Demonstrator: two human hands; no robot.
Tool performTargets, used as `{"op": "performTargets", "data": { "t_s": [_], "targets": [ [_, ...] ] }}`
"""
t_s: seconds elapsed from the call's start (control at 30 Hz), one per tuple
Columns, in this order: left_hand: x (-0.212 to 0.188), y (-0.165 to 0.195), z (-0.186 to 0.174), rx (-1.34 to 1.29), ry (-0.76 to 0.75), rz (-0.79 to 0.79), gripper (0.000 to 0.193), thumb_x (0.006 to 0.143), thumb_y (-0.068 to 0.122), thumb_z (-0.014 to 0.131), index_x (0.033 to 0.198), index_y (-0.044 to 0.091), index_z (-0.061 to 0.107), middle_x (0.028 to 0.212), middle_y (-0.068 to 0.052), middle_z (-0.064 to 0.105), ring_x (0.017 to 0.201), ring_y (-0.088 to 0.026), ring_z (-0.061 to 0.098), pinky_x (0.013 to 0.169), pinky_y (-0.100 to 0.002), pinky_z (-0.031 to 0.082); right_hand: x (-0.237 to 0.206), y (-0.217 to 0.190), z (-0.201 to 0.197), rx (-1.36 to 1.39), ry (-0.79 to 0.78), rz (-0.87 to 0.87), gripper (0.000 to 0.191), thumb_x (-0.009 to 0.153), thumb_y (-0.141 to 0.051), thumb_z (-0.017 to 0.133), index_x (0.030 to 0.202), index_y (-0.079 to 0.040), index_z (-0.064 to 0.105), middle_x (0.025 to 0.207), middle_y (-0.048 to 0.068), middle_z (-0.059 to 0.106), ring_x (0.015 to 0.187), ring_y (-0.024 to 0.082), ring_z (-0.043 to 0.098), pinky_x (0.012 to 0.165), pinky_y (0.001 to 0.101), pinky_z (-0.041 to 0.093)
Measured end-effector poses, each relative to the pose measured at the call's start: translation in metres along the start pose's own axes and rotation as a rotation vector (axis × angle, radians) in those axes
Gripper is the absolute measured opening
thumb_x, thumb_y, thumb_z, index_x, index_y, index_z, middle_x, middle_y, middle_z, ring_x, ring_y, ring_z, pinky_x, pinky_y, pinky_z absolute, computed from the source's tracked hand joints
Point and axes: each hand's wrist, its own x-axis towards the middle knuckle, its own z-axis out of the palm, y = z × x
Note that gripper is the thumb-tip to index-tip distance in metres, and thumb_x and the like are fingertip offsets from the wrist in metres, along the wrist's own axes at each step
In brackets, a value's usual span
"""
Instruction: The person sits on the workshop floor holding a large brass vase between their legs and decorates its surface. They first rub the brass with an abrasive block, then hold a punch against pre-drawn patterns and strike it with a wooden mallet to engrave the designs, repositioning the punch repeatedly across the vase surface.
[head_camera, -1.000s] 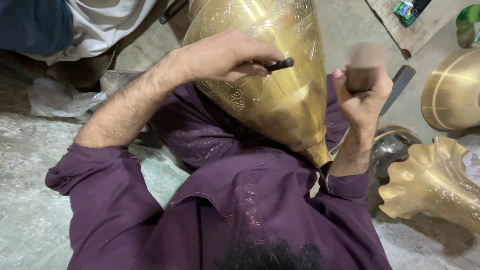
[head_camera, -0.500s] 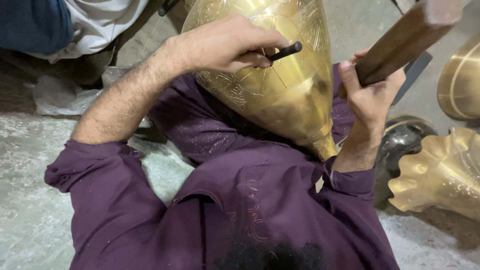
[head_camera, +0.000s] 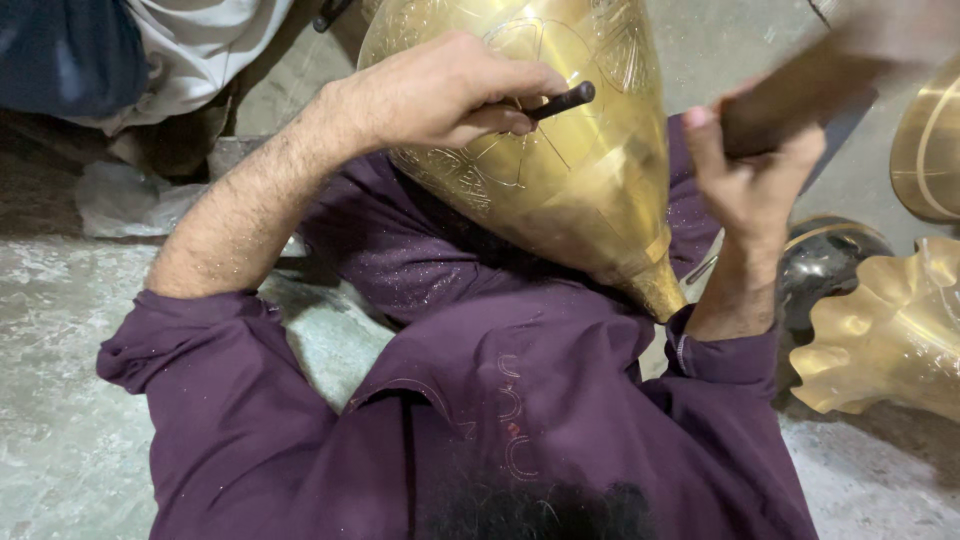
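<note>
Brass vessel (head_camera: 560, 150), engraved and cone-shaped, rests on the lap, narrow end down. Left hand (head_camera: 440, 95) clamps a dark punch (head_camera: 555, 102) against it; right hand (head_camera: 750, 180) grips a blurred wooden mallet (head_camera: 830, 75). Likely stiff, smooth, slippery; steady it by the wide body.

You get soft, even daylight; the brass vessel (head_camera: 560, 150) throws warm glare near its middle. The wooden mallet (head_camera: 830, 80) at two o'clock is smeared by motion blur, while your sleeves and the floor (head_camera: 60, 330) stay sharp, with shallow shadows beneath them
</note>
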Motion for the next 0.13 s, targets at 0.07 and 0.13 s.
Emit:
{"op": "performTargets", "data": {
  "t_s": [0.07, 0.13],
  "targets": [
    [-0.002, 0.001, -0.002, -0.001, -0.003, -0.004, 0.040, 0.101, 0.014, 0.075, 0.138, 0.011, 0.060, 0.094, -0.012, 0.073, 0.085, -0.032, 0.072, 0.072, -0.044, 0.055, 0.001, 0.006, 0.003, -0.090, -0.006, -0.119, 0.035, 0.098, -0.008, 0.090, 0.121, -0.001, 0.065, 0.111, 0.015, 0.069, 0.104, 0.033, 0.064, 0.096, 0.0421, 0.050],
    [0.000, 0.003, -0.002, -0.012, -0.037, -0.041, 0.040, 0.100, 0.015, 0.076, 0.137, 0.012, 0.061, 0.092, -0.011, 0.073, 0.080, -0.031, 0.072, 0.070, -0.044, 0.055, -0.001, 0.014, 0.004, -0.039, -0.015, -0.091, 0.037, 0.098, -0.013, 0.092, 0.119, 0.001, 0.065, 0.107, 0.015, 0.069, 0.101, 0.034, 0.063, 0.095, 0.0421, 0.051]
  ]
}}
